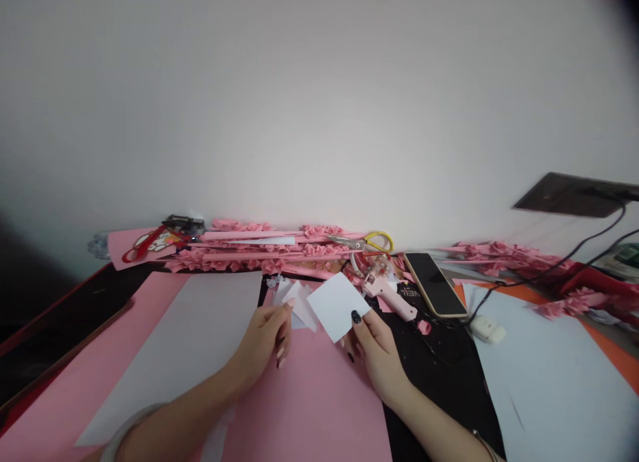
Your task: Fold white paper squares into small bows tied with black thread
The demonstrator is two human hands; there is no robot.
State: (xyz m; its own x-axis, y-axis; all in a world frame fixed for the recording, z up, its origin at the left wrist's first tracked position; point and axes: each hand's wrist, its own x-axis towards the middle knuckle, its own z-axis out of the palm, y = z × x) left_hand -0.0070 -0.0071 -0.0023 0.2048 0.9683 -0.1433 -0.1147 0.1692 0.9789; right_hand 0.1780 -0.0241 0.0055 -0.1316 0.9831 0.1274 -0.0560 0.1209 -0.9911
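A white paper square is pinched between the thumb and fingers of my right hand, tilted above the pink sheet. To its left, my left hand is closed, its fingers curled and its thumb against the index finger. The left fingertips are beside several small white paper pieces, some folded or overlapping. Whether those fingers grip a piece cannot be made out. Dark nails show on the right hand.
Behind the hands lie pink paper flower stems, yellow-handled scissors, red scissors, a pink glue gun and a phone. A white earbud case rests on a large white sheet at right. Cables hang from a wall outlet.
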